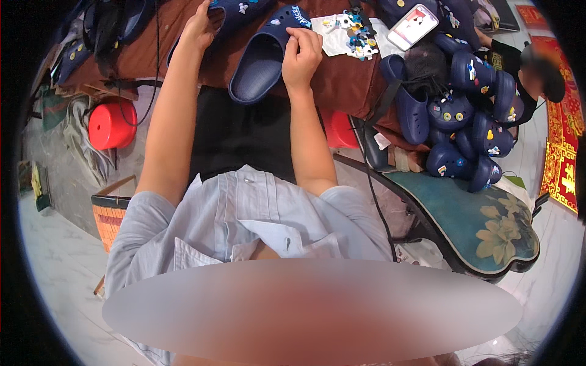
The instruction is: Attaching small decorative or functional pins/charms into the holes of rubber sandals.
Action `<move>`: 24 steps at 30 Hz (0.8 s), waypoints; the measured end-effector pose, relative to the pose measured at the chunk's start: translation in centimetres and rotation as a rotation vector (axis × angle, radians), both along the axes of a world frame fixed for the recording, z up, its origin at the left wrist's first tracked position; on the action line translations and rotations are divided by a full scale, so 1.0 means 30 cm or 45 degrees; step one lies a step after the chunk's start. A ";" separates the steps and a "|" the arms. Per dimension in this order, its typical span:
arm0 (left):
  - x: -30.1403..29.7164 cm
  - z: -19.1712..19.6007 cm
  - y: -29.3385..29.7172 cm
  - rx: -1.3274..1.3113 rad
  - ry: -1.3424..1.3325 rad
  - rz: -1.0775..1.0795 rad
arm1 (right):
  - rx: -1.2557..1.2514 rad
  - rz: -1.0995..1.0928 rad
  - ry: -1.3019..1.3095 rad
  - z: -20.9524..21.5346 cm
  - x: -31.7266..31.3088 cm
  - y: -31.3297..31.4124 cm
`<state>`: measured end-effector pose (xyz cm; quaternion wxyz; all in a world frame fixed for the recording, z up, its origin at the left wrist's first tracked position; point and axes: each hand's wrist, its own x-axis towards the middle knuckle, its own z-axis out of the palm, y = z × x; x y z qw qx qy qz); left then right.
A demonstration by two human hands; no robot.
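A navy clog [255, 67] lies on the brown-covered table [348, 82] in front of me, its heel toward me and light-coloured charms on its toe. My right hand [301, 56] is at its right side, fingers curled and pressed against the upper; whether a small charm is under them is hidden. Just left of it is a second navy clog [232, 23], partly cut off by the top edge. My left hand [198, 27] grips its left side, its fingertips partly out of view. Right of my right hand, colourful shoe charms [360, 39] lie on white bags.
A phone [413, 27] lies beyond the charms. Several decorated navy clogs [452, 113] are heaped at the right, above a teal cushioned chair [464, 213]. A person in a dark cap [552, 82] is at far right. A red stool [113, 125] stands left; a black cable [157, 61] hangs nearby.
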<state>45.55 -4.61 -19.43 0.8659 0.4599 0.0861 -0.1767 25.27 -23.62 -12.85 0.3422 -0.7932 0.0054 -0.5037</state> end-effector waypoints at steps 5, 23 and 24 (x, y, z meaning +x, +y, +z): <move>-0.186 0.195 0.017 0.554 -0.369 -0.308 | 0.015 -0.022 -0.042 -0.003 -0.015 0.011; -0.344 0.223 0.019 1.327 -1.537 -0.167 | 0.654 0.094 0.421 -0.035 -0.214 -0.041; -0.357 0.232 0.009 1.321 -1.491 -0.181 | 0.627 0.165 0.497 -0.035 -0.235 -0.011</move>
